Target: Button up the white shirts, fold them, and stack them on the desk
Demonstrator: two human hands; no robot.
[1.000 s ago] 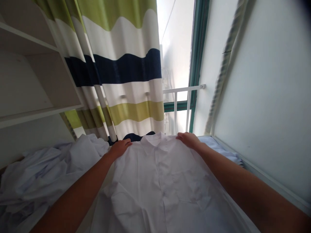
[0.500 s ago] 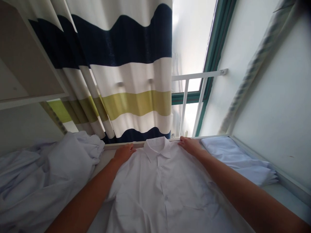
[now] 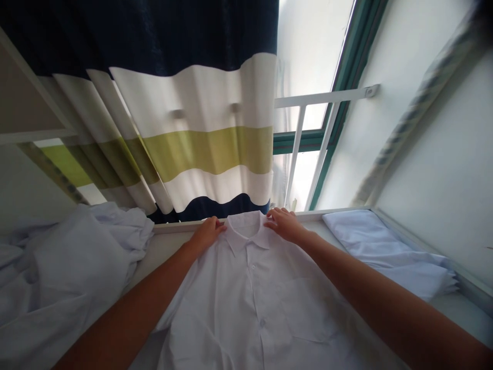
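A white button-up shirt (image 3: 234, 288) lies front side up, its collar (image 3: 246, 234) at the far end and a chest pocket on the right. My left hand (image 3: 208, 231) is at the shoulder just left of the collar, with thumb and fingers closed on the cloth. On the other side, my right hand (image 3: 284, 223) touches the shirt beside the collar. Its thumb and fingers are apart. Both forearms reach over the shirt's sides and partly hide the sleeves.
Rumpled white cloth (image 3: 88, 252) is heaped on the left. Folded white garments (image 3: 385, 252) lie on the right by the wall. Behind the shirt run a raised surface edge (image 3: 177, 227), a striped curtain (image 3: 208, 149) and a white window railing (image 3: 323, 97).
Both hands have moved inward along the shoulders toward the collar. My right hand's fingers have spread. The view has shifted, and the curtain stripes sit differently.
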